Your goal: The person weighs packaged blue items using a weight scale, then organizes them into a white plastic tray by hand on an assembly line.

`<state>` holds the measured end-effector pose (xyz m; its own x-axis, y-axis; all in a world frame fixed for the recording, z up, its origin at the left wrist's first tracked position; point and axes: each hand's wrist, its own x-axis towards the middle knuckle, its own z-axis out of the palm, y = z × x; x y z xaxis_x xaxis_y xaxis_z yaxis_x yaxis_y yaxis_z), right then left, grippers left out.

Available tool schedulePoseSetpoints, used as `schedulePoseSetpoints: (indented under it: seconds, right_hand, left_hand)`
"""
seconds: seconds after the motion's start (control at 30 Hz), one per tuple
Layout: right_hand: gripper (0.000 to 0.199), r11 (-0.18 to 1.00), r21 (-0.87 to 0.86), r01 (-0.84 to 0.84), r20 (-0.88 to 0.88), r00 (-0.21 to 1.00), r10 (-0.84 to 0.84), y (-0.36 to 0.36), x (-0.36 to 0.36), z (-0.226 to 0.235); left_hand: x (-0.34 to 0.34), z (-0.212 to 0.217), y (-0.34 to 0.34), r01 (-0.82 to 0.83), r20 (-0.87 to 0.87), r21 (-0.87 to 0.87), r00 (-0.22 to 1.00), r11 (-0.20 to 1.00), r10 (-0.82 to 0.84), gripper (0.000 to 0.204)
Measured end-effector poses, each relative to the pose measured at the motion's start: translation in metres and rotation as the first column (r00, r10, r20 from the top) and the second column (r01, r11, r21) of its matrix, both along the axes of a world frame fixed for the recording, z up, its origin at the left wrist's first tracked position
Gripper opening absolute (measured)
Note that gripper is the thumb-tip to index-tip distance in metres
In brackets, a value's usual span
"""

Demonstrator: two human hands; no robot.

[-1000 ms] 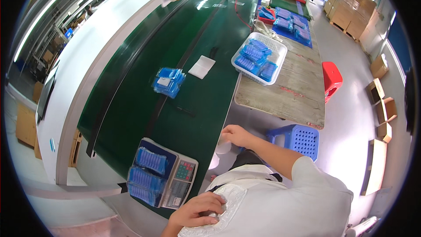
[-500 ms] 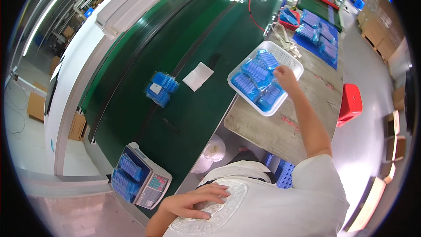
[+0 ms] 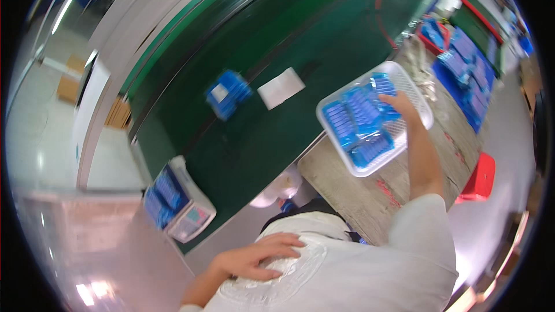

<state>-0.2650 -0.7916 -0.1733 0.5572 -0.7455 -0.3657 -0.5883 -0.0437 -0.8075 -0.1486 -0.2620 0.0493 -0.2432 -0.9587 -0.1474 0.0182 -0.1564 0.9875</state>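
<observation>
My right hand [image 3: 400, 106] reaches into a white perforated plastic basket [image 3: 419, 95], its fingers pinched at the edge of a clear-wrapped blue packet [image 3: 383, 85]. Several similar blue packets [image 3: 361, 110] with ribbed contents lie beside it in the basket. The basket rests partly on a wood-patterned table and reaches toward the green conveyor belt. My left hand [image 3: 260, 257] lies against the front of my white shirt, fingers apart and holding nothing.
On the green belt [image 3: 277, 138] are a bundle of blue packets [image 3: 229, 95] and a folded white paper [image 3: 281, 88]. A weighing scale [image 3: 193, 216] carries more packets at lower left. Packets cover a blue mat [image 3: 477, 107] at right; a red stool [image 3: 481, 179] stands beyond the table [image 3: 329, 176].
The whole view has turned, so basket and belt sit differently in the picture. My right hand has moved slightly, further over the packets at the basket's right side. My left hand stays on the shirt.
</observation>
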Motion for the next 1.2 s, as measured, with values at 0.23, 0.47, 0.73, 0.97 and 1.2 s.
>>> schedulePoseSetpoints:
  seconds: [0.23,0.47,0.73,0.97,1.2]
  right_hand:
    - [0.055,0.934,-0.340,-0.112,0.070,0.987,0.144,-0.015,-0.017,-0.003]
    - [0.051,0.984,0.047,-0.171,0.108,0.980,0.165,-0.007,0.008,0.022]
    - [0.044,0.929,0.283,-0.239,0.295,0.943,0.152,-0.019,-0.010,0.025]
    - [0.036,0.788,0.606,-0.112,0.440,0.872,-0.215,-0.034,-0.051,0.031]
    - [0.025,0.807,0.591,-0.015,0.557,0.731,-0.394,-0.001,-0.007,0.050]
  left_hand:
    - [-0.004,0.002,0.001,0.009,0.091,-0.157,0.996,0.988,0.006,0.056]
    - [-0.010,-0.005,0.011,-0.095,0.117,-0.037,0.988,0.995,0.099,0.046]
    - [-0.024,-0.008,0.036,-0.181,0.061,-0.137,0.980,0.974,0.191,0.046]
    - [-0.014,-0.006,0.053,-0.289,0.205,-0.073,0.932,0.954,0.298,0.042]
    - [0.006,-0.017,0.053,-0.596,0.128,0.094,0.801,0.797,0.585,0.030]
